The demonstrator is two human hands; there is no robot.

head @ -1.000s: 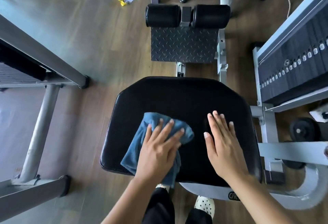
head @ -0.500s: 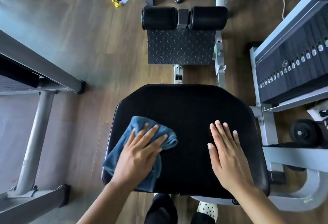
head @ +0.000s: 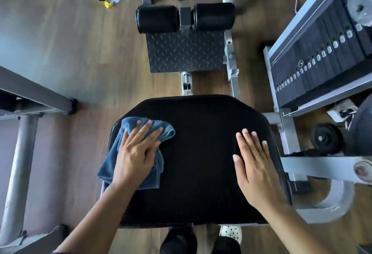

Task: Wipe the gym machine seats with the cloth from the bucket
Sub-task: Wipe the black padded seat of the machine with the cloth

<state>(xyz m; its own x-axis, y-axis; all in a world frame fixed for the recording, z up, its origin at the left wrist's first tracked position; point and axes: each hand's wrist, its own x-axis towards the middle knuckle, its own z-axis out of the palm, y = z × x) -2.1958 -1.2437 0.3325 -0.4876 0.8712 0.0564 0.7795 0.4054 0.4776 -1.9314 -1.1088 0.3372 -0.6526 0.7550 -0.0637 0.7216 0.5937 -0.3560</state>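
A black padded machine seat [head: 201, 153] fills the lower middle of the head view. A crumpled blue cloth [head: 128, 129] lies on its left side, partly hanging over the left edge. My left hand [head: 136, 153] presses flat on the cloth with fingers spread. My right hand [head: 255, 165] rests flat on the bare right part of the seat, fingers together, holding nothing. No bucket is in view.
Beyond the seat are a checker-plate footrest [head: 185, 50] and two black roller pads [head: 185, 18]. A weight stack [head: 326, 52] stands at the right, a grey machine frame [head: 22, 153] at the left. My feet [head: 229, 233] show below the seat on the wooden floor.
My left hand has slid the cloth leftward across the seat, from near the middle to the left edge. My right hand has stayed flat on the right side.
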